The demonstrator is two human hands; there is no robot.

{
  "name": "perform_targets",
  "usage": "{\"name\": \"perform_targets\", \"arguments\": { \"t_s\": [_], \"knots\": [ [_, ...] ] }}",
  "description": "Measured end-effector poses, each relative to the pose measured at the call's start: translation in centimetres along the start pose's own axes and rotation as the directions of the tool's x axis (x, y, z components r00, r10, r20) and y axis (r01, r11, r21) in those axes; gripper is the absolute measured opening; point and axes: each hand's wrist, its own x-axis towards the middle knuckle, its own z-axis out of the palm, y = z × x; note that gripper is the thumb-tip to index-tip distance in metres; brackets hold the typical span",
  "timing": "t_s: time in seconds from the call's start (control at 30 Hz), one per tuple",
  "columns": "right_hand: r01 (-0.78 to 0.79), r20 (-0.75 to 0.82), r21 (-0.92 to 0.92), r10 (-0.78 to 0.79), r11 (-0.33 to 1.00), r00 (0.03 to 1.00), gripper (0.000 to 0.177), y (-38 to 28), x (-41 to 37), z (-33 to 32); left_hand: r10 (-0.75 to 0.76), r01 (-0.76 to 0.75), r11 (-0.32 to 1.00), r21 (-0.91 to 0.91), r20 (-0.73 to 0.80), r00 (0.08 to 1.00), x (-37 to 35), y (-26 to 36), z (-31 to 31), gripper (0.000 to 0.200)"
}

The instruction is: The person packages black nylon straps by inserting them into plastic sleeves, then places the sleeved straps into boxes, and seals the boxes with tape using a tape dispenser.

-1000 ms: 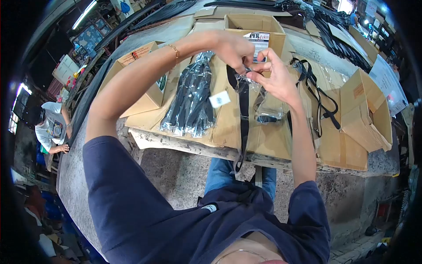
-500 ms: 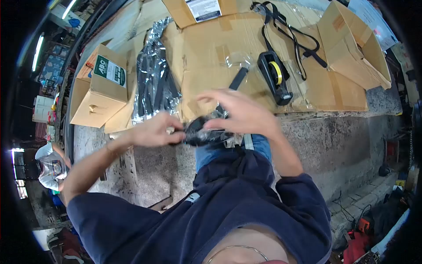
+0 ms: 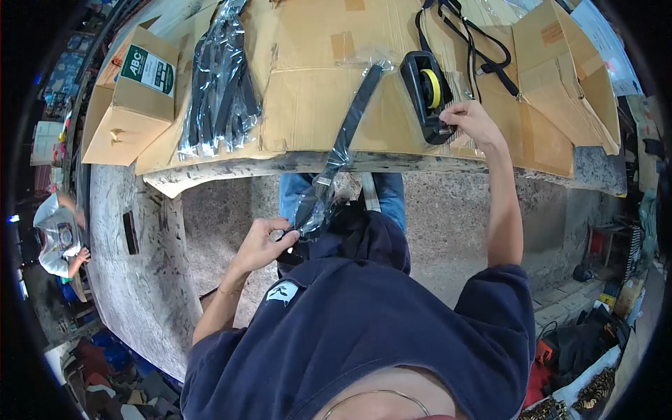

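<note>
My left hand is closed on the near end of a clear plastic bag with a black strap inside. This bagged strap hangs over the table edge in front of my lap, its far end lying on the cardboard. My right hand pinches at the front, cutter end of a black tape dispenser. The dispenser carries a tape roll with a yellow core. The bit of tape between my fingertips is too small to see clearly. A pile of black straps in clear bags lies to the left.
Flattened cardboard covers the table. An open carton with a green label stands left, another open carton right. Loose black straps lie behind the dispenser. Another person is at far left.
My right hand has left the bagged strap and moved right to the tape dispenser. My left hand still holds the bag, now lower and nearer my body. The camera view has shifted.
</note>
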Motion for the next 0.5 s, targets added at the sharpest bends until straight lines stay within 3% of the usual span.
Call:
{"name": "perform_targets", "arguments": {
  "t_s": [0.07,0.23,0.37,0.43,0.5],
  "knots": [
    [0.023,-0.01,-0.003,-0.023,1.0,1.0,0.023,-0.5,-0.7,0.3,0.003,-0.006,1.0,-0.028,-0.089,0.996,0.1,-0.6,0.2,0.023],
    [0.109,-0.208,0.061,-0.094,0.992,0.974,0.023,0.0,-2.2,1.7,0.049,-0.046,0.998,0.033,-0.115,0.992,1.0,-0.2,0.7,0.024],
    [0.084,-0.233,0.027,-0.075,0.996,0.97,0.024,-1.0,-2.6,1.8,0.106,-0.101,0.992,0.078,-0.065,0.992,2.2,-1.2,0.6,0.024],
    [0.102,-0.237,0.233,-0.045,0.967,0.97,0.023,-2.8,-3.1,1.7,0.101,-0.099,0.994,0.051,-0.044,0.994,2.6,-1.0,0.7,0.024],
    [0.051,-0.18,0.214,-0.012,0.975,0.984,0.021,-2.5,-3.1,1.3,0.025,-0.026,0.999,-0.027,-0.032,0.999,2.7,-0.4,0.6,0.024]
  ]
}}
